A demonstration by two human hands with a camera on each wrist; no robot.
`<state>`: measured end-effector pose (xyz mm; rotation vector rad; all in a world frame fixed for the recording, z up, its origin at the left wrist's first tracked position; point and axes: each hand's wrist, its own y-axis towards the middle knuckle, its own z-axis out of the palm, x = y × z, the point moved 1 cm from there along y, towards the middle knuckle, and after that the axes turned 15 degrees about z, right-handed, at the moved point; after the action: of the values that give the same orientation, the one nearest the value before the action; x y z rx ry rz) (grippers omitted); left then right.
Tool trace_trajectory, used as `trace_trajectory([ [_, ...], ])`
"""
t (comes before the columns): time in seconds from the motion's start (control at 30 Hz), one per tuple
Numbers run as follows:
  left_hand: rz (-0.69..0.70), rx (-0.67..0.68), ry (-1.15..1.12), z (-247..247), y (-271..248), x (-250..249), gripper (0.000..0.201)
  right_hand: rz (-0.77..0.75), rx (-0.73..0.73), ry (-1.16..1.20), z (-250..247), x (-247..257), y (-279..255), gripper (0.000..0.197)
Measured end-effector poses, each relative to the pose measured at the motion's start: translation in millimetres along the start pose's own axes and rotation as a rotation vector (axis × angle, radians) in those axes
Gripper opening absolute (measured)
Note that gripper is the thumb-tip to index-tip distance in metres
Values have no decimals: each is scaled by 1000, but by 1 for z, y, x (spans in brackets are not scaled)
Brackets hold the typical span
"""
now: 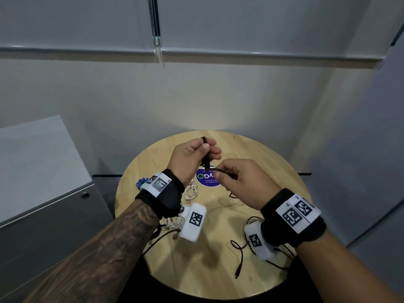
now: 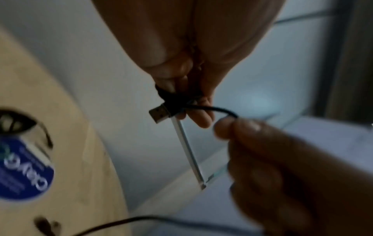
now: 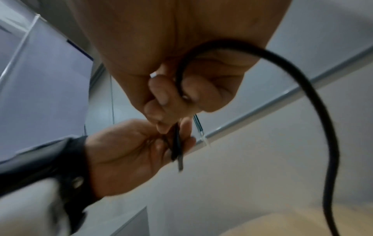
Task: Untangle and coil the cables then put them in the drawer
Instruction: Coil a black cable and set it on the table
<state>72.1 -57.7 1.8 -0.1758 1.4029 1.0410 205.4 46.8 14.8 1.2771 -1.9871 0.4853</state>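
Above the round wooden table (image 1: 273, 171) my left hand (image 1: 206, 149) grips a small folded bundle of black cable (image 1: 205, 160). Its USB plug (image 2: 159, 114) sticks out below the fingers. My right hand (image 1: 218, 174) pinches the same cable (image 2: 212, 109) just to the right of the bundle. The loose length of cable (image 3: 315, 102) curves from the right hand down toward the table. The grey drawer cabinet (image 1: 54, 215) stands to the left of the table, closed.
On the table lie white cables (image 1: 192, 191), a blue cable (image 1: 141, 182) half hidden by my left wrist, and a loose black cable end (image 1: 239, 259). A round blue sticker (image 1: 206, 180) marks the table's middle. Walls close in behind and to the right.
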Motion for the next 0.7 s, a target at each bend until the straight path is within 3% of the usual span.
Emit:
trace_trajectory([
  [0.13,-61,312,208,8,-10,-1,23,-35,-141,-266,-29,12,6,10],
  [0.27,-238,413,203,8,-12,-8,39,-31,-222,-315,-52,13,13,15],
  [0.5,-447,342,-430,13,-10,-40,28,-82,-208,320,-30,-10,34,12],
  [0.6,-413,174,-676,15,-6,-44,23,-23,-178,410,-2,-14,32,18],
  [0.7,-286,-54,-687,8,4,-37,21,46,-32,410,26,-15,21,23],
])
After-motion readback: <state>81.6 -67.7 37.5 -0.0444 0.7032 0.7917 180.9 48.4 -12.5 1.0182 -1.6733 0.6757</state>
